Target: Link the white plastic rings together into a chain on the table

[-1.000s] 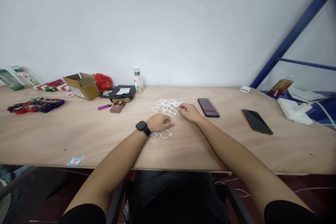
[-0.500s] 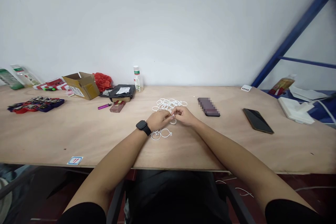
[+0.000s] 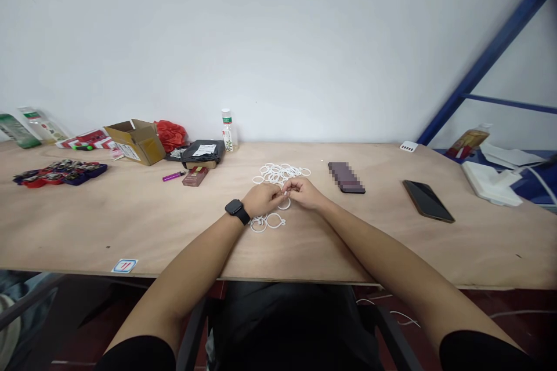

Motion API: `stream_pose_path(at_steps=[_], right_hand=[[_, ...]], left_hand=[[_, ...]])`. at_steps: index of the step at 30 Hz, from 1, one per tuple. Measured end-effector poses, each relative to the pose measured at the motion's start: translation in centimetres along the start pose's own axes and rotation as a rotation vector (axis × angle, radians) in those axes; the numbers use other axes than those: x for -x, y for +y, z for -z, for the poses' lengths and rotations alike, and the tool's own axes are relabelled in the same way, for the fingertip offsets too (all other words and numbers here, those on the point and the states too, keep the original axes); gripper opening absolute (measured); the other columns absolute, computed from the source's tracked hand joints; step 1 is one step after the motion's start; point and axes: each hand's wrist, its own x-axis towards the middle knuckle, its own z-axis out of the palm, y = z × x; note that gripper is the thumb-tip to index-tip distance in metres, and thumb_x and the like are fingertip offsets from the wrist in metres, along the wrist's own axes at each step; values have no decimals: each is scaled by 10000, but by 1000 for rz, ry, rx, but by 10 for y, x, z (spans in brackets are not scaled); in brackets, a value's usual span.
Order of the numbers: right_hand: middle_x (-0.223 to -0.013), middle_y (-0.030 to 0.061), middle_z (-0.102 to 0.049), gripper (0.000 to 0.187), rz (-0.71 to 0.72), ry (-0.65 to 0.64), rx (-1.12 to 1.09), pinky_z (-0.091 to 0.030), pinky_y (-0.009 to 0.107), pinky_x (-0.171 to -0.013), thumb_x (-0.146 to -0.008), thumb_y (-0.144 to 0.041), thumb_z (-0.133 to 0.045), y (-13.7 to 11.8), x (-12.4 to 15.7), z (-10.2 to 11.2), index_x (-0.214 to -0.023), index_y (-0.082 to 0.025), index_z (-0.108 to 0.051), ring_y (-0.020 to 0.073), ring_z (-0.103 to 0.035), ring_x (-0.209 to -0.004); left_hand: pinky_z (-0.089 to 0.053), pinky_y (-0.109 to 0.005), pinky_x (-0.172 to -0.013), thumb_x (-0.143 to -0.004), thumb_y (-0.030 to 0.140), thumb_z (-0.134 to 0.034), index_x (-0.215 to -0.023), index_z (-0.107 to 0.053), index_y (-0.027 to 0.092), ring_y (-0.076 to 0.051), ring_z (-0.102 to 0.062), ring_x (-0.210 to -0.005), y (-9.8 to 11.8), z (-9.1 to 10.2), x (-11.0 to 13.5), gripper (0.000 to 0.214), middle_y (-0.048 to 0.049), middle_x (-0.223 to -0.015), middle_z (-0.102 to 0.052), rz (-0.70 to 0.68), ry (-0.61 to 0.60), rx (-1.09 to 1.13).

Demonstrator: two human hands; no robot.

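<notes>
Both my hands meet over the middle of the wooden table (image 3: 130, 220). My left hand (image 3: 262, 199), with a black watch on its wrist, and my right hand (image 3: 304, 192) pinch a white plastic ring (image 3: 284, 204) between their fingertips. Just beyond them lies a pile of several loose white rings (image 3: 281, 173). Closer to me, under my left hand, a short chain of linked white rings (image 3: 267, 222) rests on the table.
Two dark phones (image 3: 346, 177) (image 3: 427, 200) lie to the right. At the back left sit a cardboard box (image 3: 136, 141), a red bag (image 3: 170, 134), a black parcel (image 3: 202, 152), a small bottle (image 3: 227, 130), a purple lighter (image 3: 173, 176) and a tray of small parts (image 3: 58, 172). White devices (image 3: 491, 183) sit far right.
My right hand came back from the pile of rings with one ring and met my left hand, which lifted slightly toward it. Both now hold the ring together.
</notes>
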Motion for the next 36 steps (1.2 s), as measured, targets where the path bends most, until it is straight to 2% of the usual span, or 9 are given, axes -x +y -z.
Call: stream_pose_path(at_steps=[11,13,15,18,21,25,31,34,36], right_hand=[[-618,-28,-579,104,92,79,146,-382,227,-594,-633,-130,-512,-2,-2,-6,-637,-179,-604,115,-496,-600],[-690,-17,-610,172,110,91,144,-392,229,-599,-639,-125,-504,1,-3,-5,-733,-181,-637,117,-503,-614],[-787,-5,-637,330,122,112,156,-404,230,-604,-644,-109,-489,5,-4,-1,-919,-185,-656,116,-512,-625],[-890,21,-655,444,137,165,337,-433,251,-663,-652,-71,-473,13,-5,10,-1046,-180,-647,131,-539,-682],[-961,52,-664,378,120,174,587,-452,297,-769,-678,-55,-493,22,-5,22,-986,-173,-676,172,-578,-804],[-1062,70,-655,332,64,106,725,-450,325,-879,-745,-90,-532,30,-5,30,-1024,-189,-684,213,-591,-989],[-1098,66,-619,236,58,0,765,-450,314,-865,-819,-139,-537,33,-5,28,-982,-214,-690,205,-591,-997],[-1048,70,-617,125,141,14,658,-446,325,-861,-838,-202,-564,29,-5,25,-900,-189,-673,201,-582,-959],[-1001,62,-624,104,192,30,529,-446,321,-829,-843,-220,-561,24,-5,20,-875,-181,-651,190,-573,-907]], left_hand=[[-364,-268,-639,-933,403,-454,-693,-544,173,-141,-506,-670,0,1,-2,345,-18,-691,-583,-28,-12,27],[-384,-277,-666,-929,394,-464,-692,-541,174,-148,-513,-697,-2,4,-1,332,-25,-716,-582,-35,18,35],[-409,-287,-726,-912,384,-490,-673,-533,176,-159,-530,-764,-3,6,0,320,-41,-773,-591,-62,47,56],[-419,-288,-782,-871,415,-545,-605,-492,176,-164,-544,-826,-5,8,2,362,-51,-830,-608,-102,27,98],[-396,-264,-700,-858,485,-559,-545,-449,171,-133,-521,-699,-4,7,3,457,-27,-717,-592,-83,-54,98],[-322,-259,-592,-905,515,-475,-522,-455,165,-109,-444,-569,-3,5,2,520,0,-570,-523,-24,-93,52],[-391,-271,-661,-902,430,-518,-736,-631,176,-151,-550,-706,-4,5,0,324,-26,-748,-643,43,3,-20],[-454,-293,-778,-898,388,-541,-960,-669,195,-172,-597,-826,-7,2,1,240,-50,-959,-656,76,79,-18],[-475,-311,-831,-899,384,-547,-1118,-637,207,-176,-610,-863,-9,0,1,295,-68,-1086,-619,95,125,1]])
